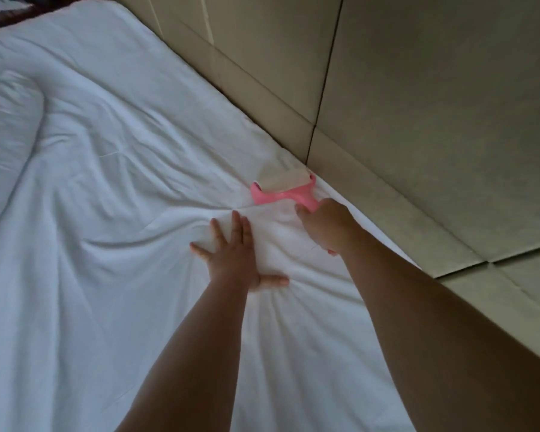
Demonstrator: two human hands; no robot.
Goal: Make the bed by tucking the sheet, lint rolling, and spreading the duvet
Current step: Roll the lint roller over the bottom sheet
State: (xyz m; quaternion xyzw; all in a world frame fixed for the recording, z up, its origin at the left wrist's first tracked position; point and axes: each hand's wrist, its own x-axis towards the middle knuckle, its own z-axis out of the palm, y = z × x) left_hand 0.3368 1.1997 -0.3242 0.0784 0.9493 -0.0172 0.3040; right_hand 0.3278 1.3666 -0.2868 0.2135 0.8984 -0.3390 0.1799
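The bed (75,307) fills most of the view, running from the near edge up to its far corner at the top left. A white sheet (122,198) covers it, creased in long folds that fan out from the middle of the bed's right edge. Toward the left edge a thicker white fold of bedding (10,120), perhaps the duvet, lies bunched; which it is cannot be told for sure. Along the bed's right edge stands a beige panelled wall (418,104), touching the sheet's border all the way up.

The left hand (234,260) lies flat on the sheet near the right edge, fingers straight and spread apart, thumb out to the side, pressing the cloth where the creases gather. The right hand (328,226) is just beside it, closer to the wall, its fingers curled round the pink handle of the roller (284,187). The roller rests on the sheet at the bed's right edge, its pale drum lying across the cloth, one end nearly at the wall.
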